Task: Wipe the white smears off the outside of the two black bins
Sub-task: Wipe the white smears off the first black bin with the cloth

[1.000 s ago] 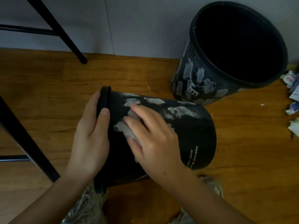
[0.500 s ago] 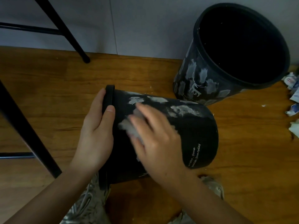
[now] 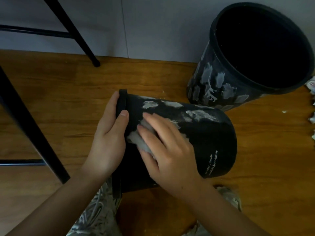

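A black bin (image 3: 209,138) lies on its side on the wooden floor, rim to the left, base to the right. White smears (image 3: 197,114) run along its upper side. My left hand (image 3: 109,138) grips the rim. My right hand (image 3: 167,150) presses a grey-white wad of tissue (image 3: 136,138) flat against the bin's side near the rim. A second black bin (image 3: 219,82) stands upright at the back right, its outside covered in white smears.
Black metal chair legs (image 3: 80,41) stand at the back left, and another leg (image 3: 34,128) crosses the left side. Crumpled tissues (image 3: 311,86) lie at the right edge. A grey wall (image 3: 153,28) runs behind. My shoes (image 3: 95,210) show below the bin.
My right hand has slid the tissue slightly down and toward the rim on the lying bin. The left hand keeps its hold on the rim.
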A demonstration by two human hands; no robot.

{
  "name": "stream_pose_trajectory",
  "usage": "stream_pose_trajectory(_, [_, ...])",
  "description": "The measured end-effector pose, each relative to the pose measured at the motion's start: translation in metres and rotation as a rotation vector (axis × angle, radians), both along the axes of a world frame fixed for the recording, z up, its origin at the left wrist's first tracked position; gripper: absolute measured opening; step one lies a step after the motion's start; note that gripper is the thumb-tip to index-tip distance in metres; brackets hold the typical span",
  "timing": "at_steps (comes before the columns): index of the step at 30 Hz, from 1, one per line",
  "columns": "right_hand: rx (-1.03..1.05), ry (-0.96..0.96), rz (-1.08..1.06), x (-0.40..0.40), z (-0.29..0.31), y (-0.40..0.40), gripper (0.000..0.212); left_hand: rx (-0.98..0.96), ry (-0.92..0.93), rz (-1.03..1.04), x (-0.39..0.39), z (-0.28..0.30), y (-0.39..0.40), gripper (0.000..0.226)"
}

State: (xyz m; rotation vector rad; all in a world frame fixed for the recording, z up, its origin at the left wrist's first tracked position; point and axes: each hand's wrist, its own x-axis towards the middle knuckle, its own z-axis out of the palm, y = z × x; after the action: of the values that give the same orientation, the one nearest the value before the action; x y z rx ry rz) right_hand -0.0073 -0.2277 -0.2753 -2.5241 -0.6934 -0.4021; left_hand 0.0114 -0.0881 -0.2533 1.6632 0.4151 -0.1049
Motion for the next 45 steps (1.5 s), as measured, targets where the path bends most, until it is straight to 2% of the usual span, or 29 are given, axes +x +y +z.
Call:
stream_pose_trajectory(4, [-0.02, -0.084, 0.018, -0.005, -0.003, -0.007, 0.024, -0.033, 0.012, 0.002, 0.003, -0.001, 0.003, 0.047])
stream_pose_trajectory(10, [-0.017, 0.048, -0.084, 0.026, 0.009, 0.016, 0.034, -0.001, -0.004, -0.037, -0.001, -0.002, 0.002, 0.048])
stream_pose_trajectory(17, [-0.004, -0.074, 0.046, -0.006, -0.002, 0.007, 0.019, -0.054, 0.004, -0.031, 0.001, -0.007, 0.006, 0.048])
stream_pose_trajectory(24, [0.016, 0.067, -0.052, 0.032, 0.009, 0.022, 0.032, -0.022, -0.026, -0.061, -0.007, -0.006, 0.004, 0.049])
stream_pose_trajectory(29, [-0.04, 0.03, -0.056, 0.022, 0.004, 0.015, 0.031, -0.01, -0.041, -0.031, -0.011, -0.007, 0.004, 0.049])
stream_pose_trajectory(37, [-0.049, -0.021, -0.232, 0.011, -0.003, -0.019, 0.029, -0.02, -0.049, -0.021, -0.009, -0.005, 0.002, 0.048])
stream_pose_trajectory(45, [0.0, -0.016, -0.016, 0.013, 0.003, 0.024, 0.027, -0.022, -0.032, -0.025, -0.011, -0.009, 0.002, 0.047])
